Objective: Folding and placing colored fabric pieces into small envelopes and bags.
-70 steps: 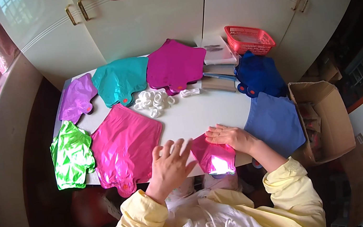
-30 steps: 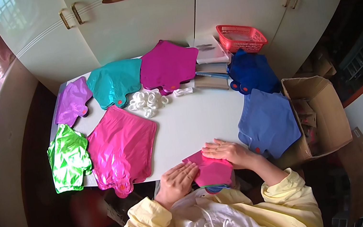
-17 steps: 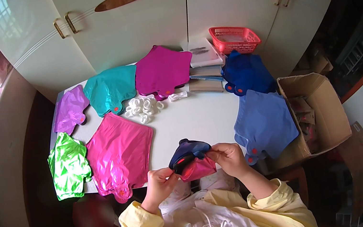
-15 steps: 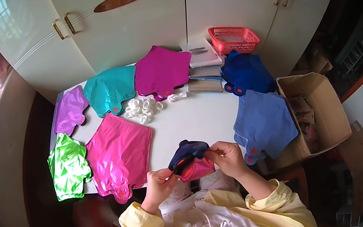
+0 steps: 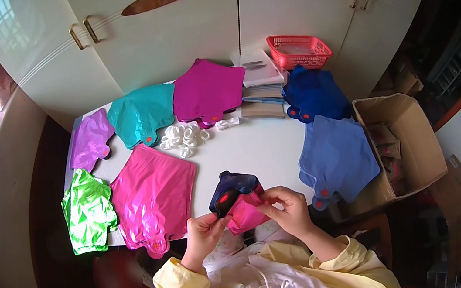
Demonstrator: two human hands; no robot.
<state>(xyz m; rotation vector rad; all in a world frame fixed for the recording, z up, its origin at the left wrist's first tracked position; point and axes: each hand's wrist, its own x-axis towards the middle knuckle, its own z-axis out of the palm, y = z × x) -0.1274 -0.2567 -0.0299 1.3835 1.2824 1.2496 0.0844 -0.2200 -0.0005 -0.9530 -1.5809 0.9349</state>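
Both my hands hold a small folded bundle of flat foil balloons point(image 5: 240, 205) just above the near edge of the white table point(image 5: 255, 146). The bundle shows a dark blue piece with a red dot on top and a pink piece below. My left hand point(image 5: 204, 232) pinches its lower left side. My right hand point(image 5: 288, 208) grips its right side with fingers curled over the pink part. A large pink foil balloon point(image 5: 153, 197) lies flat just left of my hands, and a light blue one point(image 5: 338, 159) lies to the right.
Green point(image 5: 89, 209), purple point(image 5: 91, 139), teal point(image 5: 142, 115), magenta point(image 5: 207, 89) and dark blue point(image 5: 314, 95) foil balloons lie spread over the table. White rings point(image 5: 183, 138) are heaped mid-table. A red basket point(image 5: 299, 50) and stacked packets point(image 5: 262, 86) sit at the back. An open cardboard box point(image 5: 405, 138) stands right.
The pink bundle lay pressed flat on the table under both my hands. I have since lifted it off the table edge, and a dark blue piece now shows on top.
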